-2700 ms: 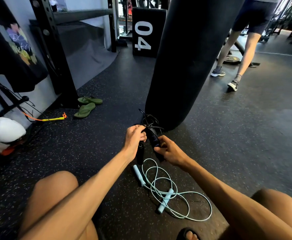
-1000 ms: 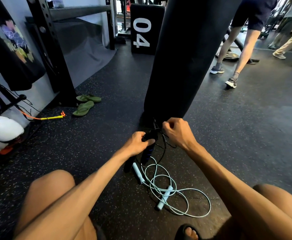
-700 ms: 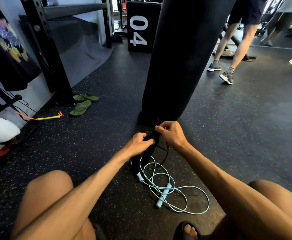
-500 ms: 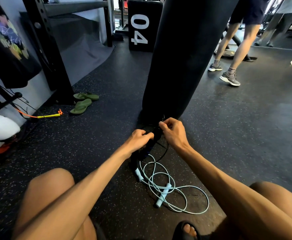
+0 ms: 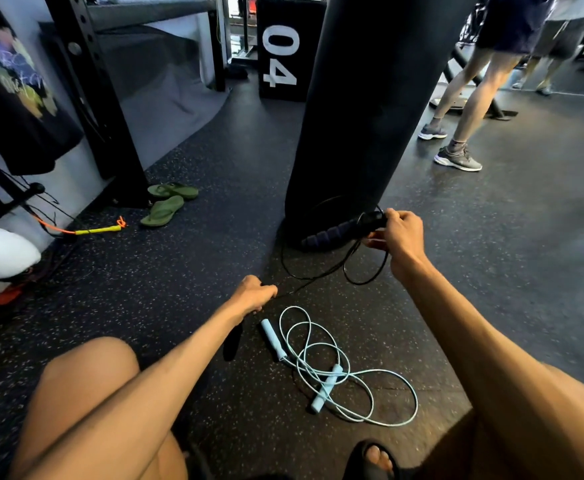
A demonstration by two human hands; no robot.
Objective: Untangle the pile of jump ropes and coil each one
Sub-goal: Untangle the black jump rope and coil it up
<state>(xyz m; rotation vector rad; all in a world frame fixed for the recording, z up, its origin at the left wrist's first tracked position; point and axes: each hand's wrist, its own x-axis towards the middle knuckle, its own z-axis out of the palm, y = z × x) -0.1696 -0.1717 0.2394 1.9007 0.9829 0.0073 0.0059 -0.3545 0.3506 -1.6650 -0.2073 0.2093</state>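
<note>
A black jump rope (image 5: 318, 271) hangs in loose loops between my two hands. My right hand (image 5: 399, 233) grips one ribbed black handle (image 5: 332, 233) by its end and pinches the cord, held up near the base of the punching bag. My left hand (image 5: 254, 296) grips the other black handle (image 5: 231, 341), which points down toward the floor. A light blue jump rope (image 5: 321, 368) with two pale blue handles lies loosely looped on the floor between my legs, apart from the black one.
A large black punching bag (image 5: 363, 109) hangs just beyond my hands. Green flip-flops (image 5: 166, 206) and a yellow-orange rope handle (image 5: 96, 230) lie by the black rack (image 5: 93, 98) at left. A person's legs (image 5: 463, 109) stand at the back right. My knees frame the bottom.
My hands were close together on the bundled black rope. They have pulled apart, the right up and to the right, the left down, and the black cord is drawn out into loops.
</note>
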